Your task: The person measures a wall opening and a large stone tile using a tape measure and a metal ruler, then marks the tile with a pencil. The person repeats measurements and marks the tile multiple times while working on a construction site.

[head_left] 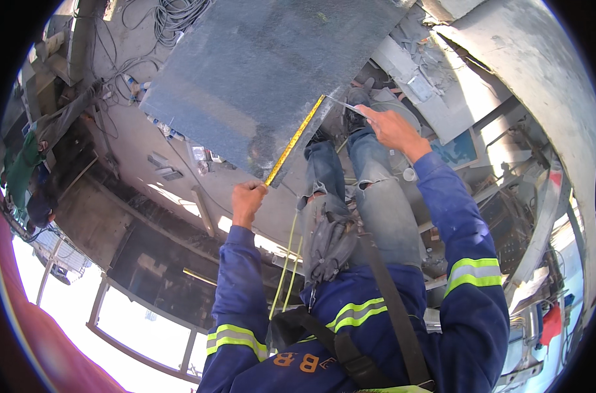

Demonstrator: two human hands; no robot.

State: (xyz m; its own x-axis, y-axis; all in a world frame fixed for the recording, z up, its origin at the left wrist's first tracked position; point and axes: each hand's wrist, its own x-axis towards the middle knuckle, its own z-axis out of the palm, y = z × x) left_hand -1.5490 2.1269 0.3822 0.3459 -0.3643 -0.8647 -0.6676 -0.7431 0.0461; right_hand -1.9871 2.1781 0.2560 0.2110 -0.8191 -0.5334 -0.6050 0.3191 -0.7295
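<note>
A yellow tape measure (295,141) stretches along the near edge of a large dark grey slab (245,72). My left hand (249,202) is closed on its lower end at the slab's near corner. Most of what lies inside that fist is hidden. My right hand (395,132) is closed on a thin, pale, pointed tool (344,104), whose kind I cannot make out. The tool's tip meets or nearly meets the tape's far end at the slab edge.
Coiled grey cables (173,19) lie on the floor beyond the slab. A pale board (429,88) and a round bucket (403,111) are to the right of my legs. A person in green (24,160) is at the far left. Grey gloves (328,245) hang at my waist.
</note>
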